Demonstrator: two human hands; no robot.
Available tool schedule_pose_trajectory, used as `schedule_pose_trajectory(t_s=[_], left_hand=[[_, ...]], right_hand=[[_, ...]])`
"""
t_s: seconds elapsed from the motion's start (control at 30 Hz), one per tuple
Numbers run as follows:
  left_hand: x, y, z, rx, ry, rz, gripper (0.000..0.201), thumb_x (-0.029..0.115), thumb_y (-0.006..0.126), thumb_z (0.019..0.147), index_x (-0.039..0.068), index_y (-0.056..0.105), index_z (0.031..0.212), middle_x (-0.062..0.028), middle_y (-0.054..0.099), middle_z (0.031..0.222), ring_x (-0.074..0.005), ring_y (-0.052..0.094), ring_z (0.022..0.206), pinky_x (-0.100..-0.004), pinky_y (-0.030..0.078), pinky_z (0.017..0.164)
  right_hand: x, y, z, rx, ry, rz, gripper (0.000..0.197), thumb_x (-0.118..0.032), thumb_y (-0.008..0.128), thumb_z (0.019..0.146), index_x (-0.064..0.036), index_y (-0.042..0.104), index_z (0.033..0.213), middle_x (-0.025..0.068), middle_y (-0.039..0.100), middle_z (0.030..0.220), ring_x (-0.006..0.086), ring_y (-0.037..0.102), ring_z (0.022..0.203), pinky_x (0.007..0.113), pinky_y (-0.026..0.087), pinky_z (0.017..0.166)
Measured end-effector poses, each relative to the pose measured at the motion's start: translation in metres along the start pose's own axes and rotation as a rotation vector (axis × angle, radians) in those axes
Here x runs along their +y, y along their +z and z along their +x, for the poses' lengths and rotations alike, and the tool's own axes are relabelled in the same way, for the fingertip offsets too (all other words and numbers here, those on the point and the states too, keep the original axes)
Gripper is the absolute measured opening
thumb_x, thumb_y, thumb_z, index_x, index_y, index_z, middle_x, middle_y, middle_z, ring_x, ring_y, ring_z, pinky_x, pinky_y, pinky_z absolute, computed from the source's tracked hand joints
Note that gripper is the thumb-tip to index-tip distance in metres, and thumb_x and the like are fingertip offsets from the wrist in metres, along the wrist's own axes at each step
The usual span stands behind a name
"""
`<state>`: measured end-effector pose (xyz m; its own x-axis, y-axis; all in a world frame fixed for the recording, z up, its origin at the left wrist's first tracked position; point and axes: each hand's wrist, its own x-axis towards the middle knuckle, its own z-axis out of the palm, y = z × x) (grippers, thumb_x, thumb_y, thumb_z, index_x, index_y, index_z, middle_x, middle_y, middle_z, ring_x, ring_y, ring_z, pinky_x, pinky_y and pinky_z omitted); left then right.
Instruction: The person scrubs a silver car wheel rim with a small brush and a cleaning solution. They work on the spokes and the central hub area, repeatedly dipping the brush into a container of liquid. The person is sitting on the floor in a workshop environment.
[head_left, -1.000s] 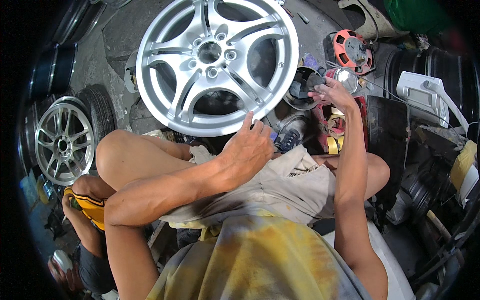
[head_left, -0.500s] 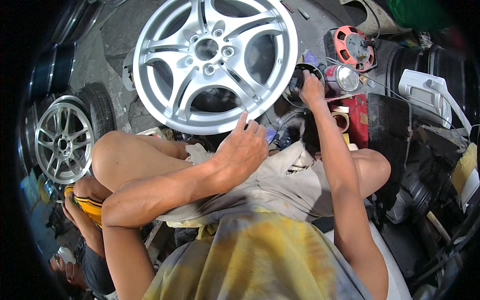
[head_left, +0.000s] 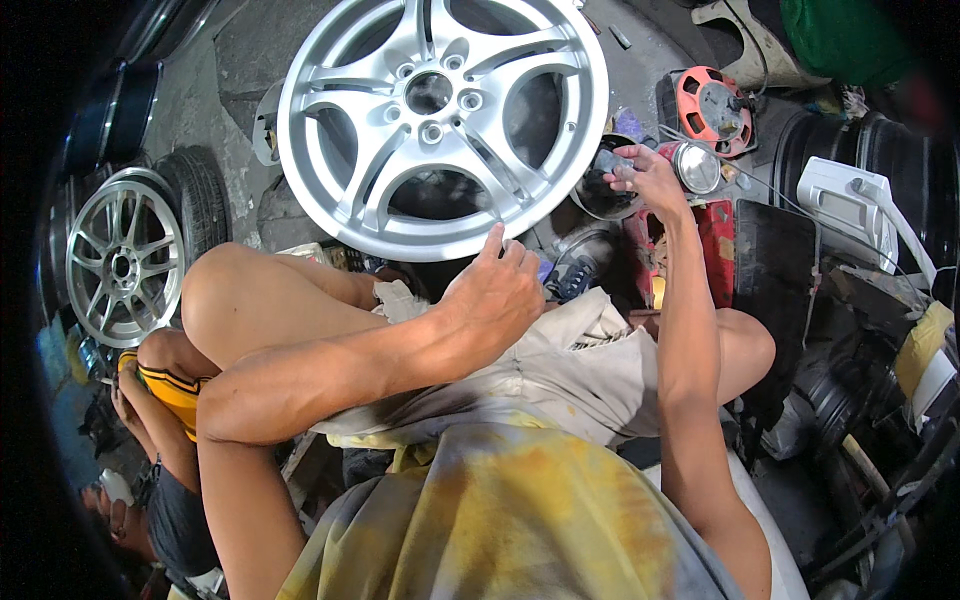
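Observation:
A silver alloy wheel rim (head_left: 440,165) with broad paired spokes lies face up in front of my knees. My left hand (head_left: 497,300) is at its near edge, the index finger stretched out to the rim's lip and the other fingers loosely bent, holding nothing. Whether the fingertip touches the metal I cannot tell. Over a dark round container (head_left: 606,203) to the right of the rim, my right hand (head_left: 650,182) pinches a small grey piece (head_left: 622,168). It looks flat or folded; its exact kind does not show.
An open-topped tin (head_left: 697,168) and a red-framed round speaker-like part (head_left: 714,110) stand beyond my right hand. A red box (head_left: 712,250) sits by my right knee. At left are another silver wheel (head_left: 125,265), a tyre (head_left: 192,205) and a seated person (head_left: 170,440).
My right hand has risen from the dark container, bringing the small grey piece into view. My left hand stays at the rim's edge. The whole view has shifted slightly.

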<state>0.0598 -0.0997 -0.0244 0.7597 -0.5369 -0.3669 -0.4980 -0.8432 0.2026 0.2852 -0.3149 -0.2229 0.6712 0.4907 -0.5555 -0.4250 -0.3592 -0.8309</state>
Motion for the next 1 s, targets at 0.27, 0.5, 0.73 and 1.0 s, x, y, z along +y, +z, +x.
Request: schedule_pose_trajectory(t_s=[0.27,0.5,0.73,1.0], left_hand=[[0.005,0.001,0.001,0.030,-0.010,0.015,0.019,0.014,0.061,0.084,0.001,0.073,0.092,-0.0111,0.062,0.096,-0.0266,0.059,0.099,-0.0489,0.041,0.106],[0.015,0.003,-0.004,-0.038,-0.028,0.005,0.018,0.014,0.062,0.084,0.004,0.074,0.092,-0.0084,0.063,0.093,-0.0231,0.060,0.093,-0.0410,0.046,0.094],[0.012,0.012,-0.005,-0.146,-0.094,-0.077,0.016,0.014,0.062,0.085,0.004,0.073,0.092,-0.0075,0.062,0.096,-0.0224,0.060,0.093,-0.0360,0.047,0.087],[-0.043,0.022,0.025,0.139,-0.295,-0.094,0.046,0.007,0.057,0.088,-0.002,0.055,0.133,-0.0128,0.061,0.097,-0.0275,0.061,0.093,-0.0392,0.048,0.078]], right_hand=[[-0.005,-0.002,-0.008,0.027,0.048,0.047,0.016,-0.001,0.070,0.091,0.0030,0.059,0.102,0.0115,0.068,0.095,0.0219,0.073,0.082,0.031,0.062,0.073],[0.014,0.012,-0.006,0.046,-0.043,-0.315,0.014,0.000,0.068,0.089,0.0016,0.057,0.098,0.0120,0.069,0.081,0.0160,0.071,0.068,0.029,0.055,0.057],[0.012,0.032,-0.008,0.148,-0.092,-0.972,0.029,-0.014,0.075,0.078,-0.0028,0.073,0.105,0.0222,0.072,0.106,0.0364,0.069,0.102,0.045,0.053,0.093],[0.049,0.034,0.007,-0.021,-0.038,-0.968,0.036,-0.018,0.076,0.083,-0.0002,0.069,0.113,0.0272,0.070,0.101,0.0439,0.065,0.103,0.048,0.053,0.090]])
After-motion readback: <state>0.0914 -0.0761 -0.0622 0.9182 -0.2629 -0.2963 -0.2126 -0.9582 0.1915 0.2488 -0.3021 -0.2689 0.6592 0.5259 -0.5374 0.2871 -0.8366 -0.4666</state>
